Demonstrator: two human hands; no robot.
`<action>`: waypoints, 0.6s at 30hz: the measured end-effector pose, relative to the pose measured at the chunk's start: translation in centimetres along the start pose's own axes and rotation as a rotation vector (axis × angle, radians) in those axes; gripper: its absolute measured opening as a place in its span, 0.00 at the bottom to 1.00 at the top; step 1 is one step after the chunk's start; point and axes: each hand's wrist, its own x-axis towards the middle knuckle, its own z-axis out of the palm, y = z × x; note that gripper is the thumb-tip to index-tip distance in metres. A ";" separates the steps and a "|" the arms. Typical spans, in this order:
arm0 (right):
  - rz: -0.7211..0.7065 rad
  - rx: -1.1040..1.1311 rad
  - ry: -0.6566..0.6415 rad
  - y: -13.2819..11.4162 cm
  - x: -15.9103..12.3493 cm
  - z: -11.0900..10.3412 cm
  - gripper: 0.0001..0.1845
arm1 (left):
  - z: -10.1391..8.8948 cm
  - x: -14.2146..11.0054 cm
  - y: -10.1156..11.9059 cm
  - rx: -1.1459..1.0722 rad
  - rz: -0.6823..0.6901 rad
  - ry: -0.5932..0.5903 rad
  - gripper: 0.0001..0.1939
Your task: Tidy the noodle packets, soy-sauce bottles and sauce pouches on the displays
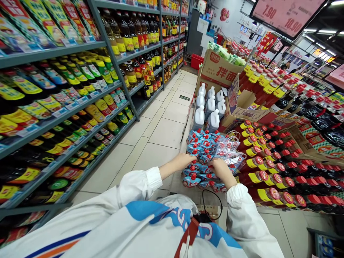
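Rows of blue spouted pouches (191, 181) with red caps are packed on the near end of a low display. My left hand (186, 161) reaches in from the left, its fingers closed at a pouch among them. On the right side of the same rows, my right hand (219, 167) curls its fingers down on another pouch; its fingertips are partly hidden. Beside my right hand lie clear plastic-wrapped packs (228, 147) with white loop handles. White jugs (214, 120) stand just behind the pouches.
Red-capped sauce bottles (258, 163) fill the display's right side. Cardboard boxes (219, 70) stand farther back. To the left, a tiled aisle (161, 129) separates the display from tall grey shelving (107, 53) full of bottles. A price sign (287, 16) hangs at upper right.
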 end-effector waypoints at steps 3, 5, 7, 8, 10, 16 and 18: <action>0.017 -0.012 -0.009 0.0 -0.2 -0.1 0.13 | -0.1 -0.3 -0.5 0.014 -0.025 0.000 0.12; 0.028 -0.019 -0.010 0.0 -0.3 -0.3 0.13 | -0.1 -0.4 -0.6 0.018 -0.034 -0.003 0.12; 0.028 -0.025 -0.012 -0.2 -0.4 -0.4 0.14 | -0.1 -0.4 -0.4 0.017 -0.035 -0.003 0.13; 0.025 -0.027 -0.014 -0.2 -0.4 -0.4 0.14 | 0.0 -0.4 -0.2 0.014 -0.031 -0.003 0.13; 0.017 -0.030 -0.021 -0.3 -0.4 -0.4 0.13 | 0.1 -0.3 0.4 0.011 -0.015 -0.007 0.13; 0.040 -0.028 -0.019 -0.4 -0.7 -0.5 0.13 | -0.1 -0.3 0.3 -0.001 0.031 -0.033 0.19; 0.069 -0.031 -0.002 -0.2 -1.1 -1.0 0.15 | -0.6 -0.3 -0.7 -0.042 0.054 -0.010 0.23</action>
